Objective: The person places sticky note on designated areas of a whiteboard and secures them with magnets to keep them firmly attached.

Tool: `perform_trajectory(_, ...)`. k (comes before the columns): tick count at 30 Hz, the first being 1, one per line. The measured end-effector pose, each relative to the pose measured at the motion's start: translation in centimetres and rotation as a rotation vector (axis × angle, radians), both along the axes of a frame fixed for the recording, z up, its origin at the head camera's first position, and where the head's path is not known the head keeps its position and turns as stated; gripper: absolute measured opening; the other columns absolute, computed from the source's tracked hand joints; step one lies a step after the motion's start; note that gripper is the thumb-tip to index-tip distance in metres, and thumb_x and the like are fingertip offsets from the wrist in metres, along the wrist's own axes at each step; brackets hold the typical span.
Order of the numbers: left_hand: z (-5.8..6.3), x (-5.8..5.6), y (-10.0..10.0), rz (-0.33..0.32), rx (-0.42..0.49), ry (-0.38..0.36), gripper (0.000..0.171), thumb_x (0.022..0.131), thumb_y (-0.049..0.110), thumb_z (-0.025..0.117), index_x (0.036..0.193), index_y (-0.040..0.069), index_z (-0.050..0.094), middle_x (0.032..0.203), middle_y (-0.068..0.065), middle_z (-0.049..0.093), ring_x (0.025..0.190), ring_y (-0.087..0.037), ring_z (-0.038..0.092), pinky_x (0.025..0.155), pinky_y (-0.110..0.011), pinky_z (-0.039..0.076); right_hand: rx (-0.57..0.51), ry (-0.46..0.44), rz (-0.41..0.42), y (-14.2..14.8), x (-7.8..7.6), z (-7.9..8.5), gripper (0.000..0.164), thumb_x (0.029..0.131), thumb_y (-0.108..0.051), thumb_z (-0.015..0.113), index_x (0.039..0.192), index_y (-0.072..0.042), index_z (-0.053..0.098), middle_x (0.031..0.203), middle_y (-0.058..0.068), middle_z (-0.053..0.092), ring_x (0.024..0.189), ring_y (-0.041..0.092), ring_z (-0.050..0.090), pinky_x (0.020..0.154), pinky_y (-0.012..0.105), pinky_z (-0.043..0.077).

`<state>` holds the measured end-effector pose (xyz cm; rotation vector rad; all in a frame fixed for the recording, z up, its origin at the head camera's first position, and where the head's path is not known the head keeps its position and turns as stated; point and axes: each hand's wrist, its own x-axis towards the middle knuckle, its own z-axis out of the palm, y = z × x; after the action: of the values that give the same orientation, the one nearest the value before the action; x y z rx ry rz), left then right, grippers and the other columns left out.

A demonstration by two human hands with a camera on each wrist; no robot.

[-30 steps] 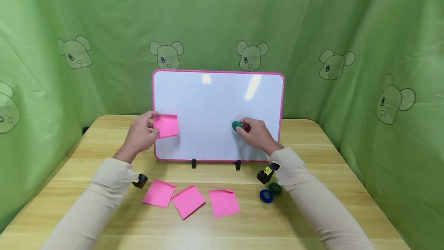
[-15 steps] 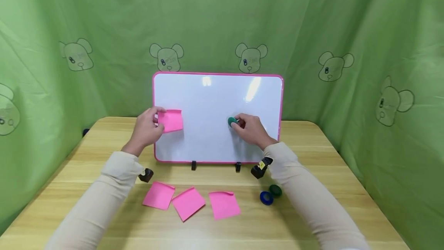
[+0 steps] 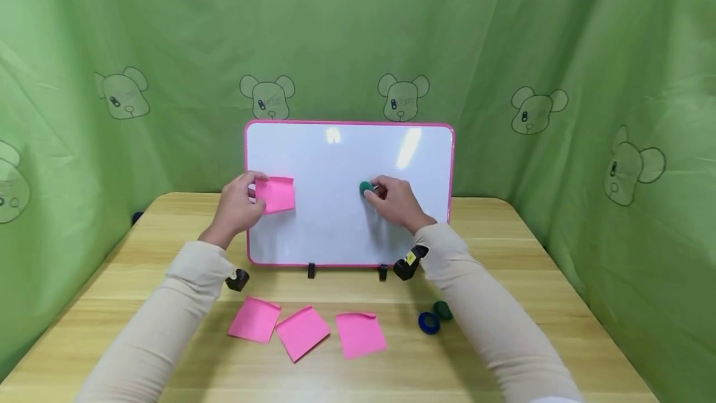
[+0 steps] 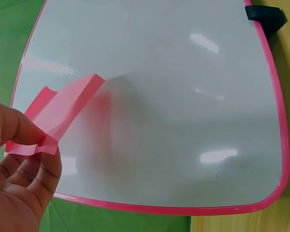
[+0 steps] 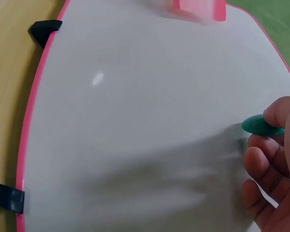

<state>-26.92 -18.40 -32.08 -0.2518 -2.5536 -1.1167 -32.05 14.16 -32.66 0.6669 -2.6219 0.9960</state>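
Between thumb and fingers, my left hand [image 3: 236, 207] pinches the left edge of a pink sticky note [image 3: 278, 194] in front of the left part of the whiteboard [image 3: 330, 229]. In the left wrist view that sticky note [image 4: 70, 104] bends and stands off the board, casting a reddish reflection. My right hand [image 3: 396, 203] pinches a round green magnet [image 3: 366, 187] near the board's middle right. In the right wrist view the green magnet [image 5: 262, 125] is tilted edge-on, apart from the board surface, with the other fingers curled below it.
Three pink sticky notes [image 3: 255, 320] lie in a row on the wooden table [image 3: 313, 384]. A blue magnet [image 3: 429, 323] and another green magnet [image 3: 443, 310] lie beside the right forearm. Black feet [image 3: 311, 270] support the pink-framed board. Green curtain [image 3: 335, 23] surrounds the table.
My left hand has moved the sticky note right and slightly up, then held nearly still. My right hand has carried the green magnet leftward and a little upward across the board.
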Motion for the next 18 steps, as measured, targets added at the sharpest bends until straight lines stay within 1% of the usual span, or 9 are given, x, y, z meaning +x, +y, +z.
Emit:
perform_trajectory(5,-0.1,-0.2,0.0,0.002,0.002,0.017,0.044,0.08,-0.007,0.057,0.123,0.003,0.057,0.114,-0.018,0.056,0.093,-0.032,0.057,0.065,-0.038,0.055,-0.012,-0.01,-0.01,-0.4,-0.3,0.4,0.023,0.093,-0.021,0.06,0.105,-0.002,0.065,0.083,0.006,0.063,0.073,0.02,0.055,0.065,0.031,0.047)
perform_trajectory(9,0.0,-0.4,0.1,0.002,0.001,0.015,0.045,0.08,-0.008,0.056,0.123,0.003,0.056,0.116,-0.019,0.056,0.095,-0.033,0.058,0.067,-0.04,0.056,-0.049,-0.018,-0.029,-0.8,-0.8,0.7,0.024,0.094,-0.023,0.06,0.106,-0.003,0.064,0.084,0.007,0.062,0.075,0.021,0.053,0.065,0.032,0.047)
perform_trajectory(12,0.1,-0.5,0.2,0.002,0.004,0.005,0.045,0.079,-0.007,0.057,0.123,0.003,0.056,0.119,-0.019,0.056,0.096,-0.033,0.058,0.068,-0.041,0.056,-0.074,-0.013,-0.041,-1.1,-1.1,0.8,0.024,0.093,-0.022,0.061,0.106,-0.002,0.064,0.084,0.007,0.062,0.075,0.022,0.054,0.066,0.032,0.046)
perform_trajectory(18,0.1,-0.8,0.3,-0.001,0.014,-0.038,0.044,0.08,-0.007,0.057,0.122,0.003,0.053,0.122,-0.021,0.054,0.099,-0.035,0.059,0.072,-0.043,0.056,-0.099,-0.008,-0.038,-1.8,-1.4,0.8,0.024,0.092,-0.021,0.062,0.106,-0.002,0.064,0.084,0.008,0.063,0.076,0.021,0.055,0.068,0.031,0.046)
